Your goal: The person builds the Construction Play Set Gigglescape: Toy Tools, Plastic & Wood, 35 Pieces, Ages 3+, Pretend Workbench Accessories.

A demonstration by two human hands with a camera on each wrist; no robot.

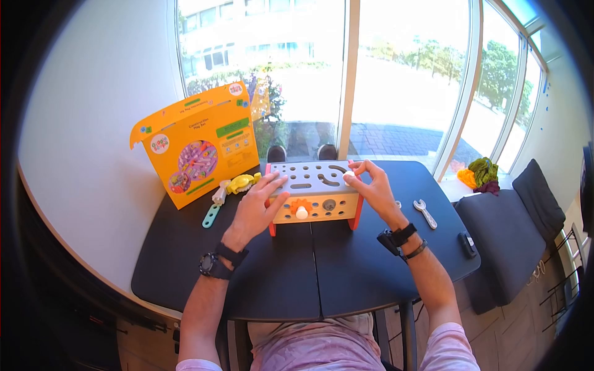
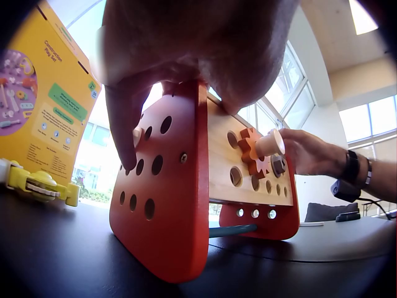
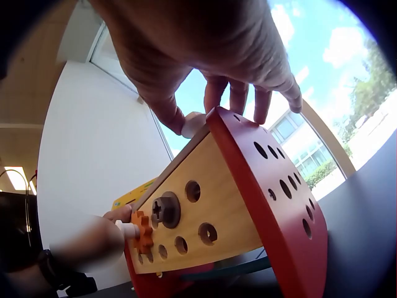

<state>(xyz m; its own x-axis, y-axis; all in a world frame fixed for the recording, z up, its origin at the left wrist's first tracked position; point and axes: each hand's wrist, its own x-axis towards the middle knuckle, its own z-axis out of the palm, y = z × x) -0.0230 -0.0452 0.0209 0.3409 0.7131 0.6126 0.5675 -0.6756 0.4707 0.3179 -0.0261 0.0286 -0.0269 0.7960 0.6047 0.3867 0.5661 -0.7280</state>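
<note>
A toy workbench with a grey slotted top, wooden front and red side panels stands on the black table. My left hand grips its left end, fingers over the top edge and side panel, thumb towards the front. At the top's right end, my right hand pinches a whitish peg between thumb and finger, right at the surface. On the front sit an orange gear with a pale peg through it and a grey bolt head.
An orange play-set box stands at the back left. Before it lie a yellow toy piece and a teal-ended toy tool. A grey toy wrench and a small black device lie on the table's right.
</note>
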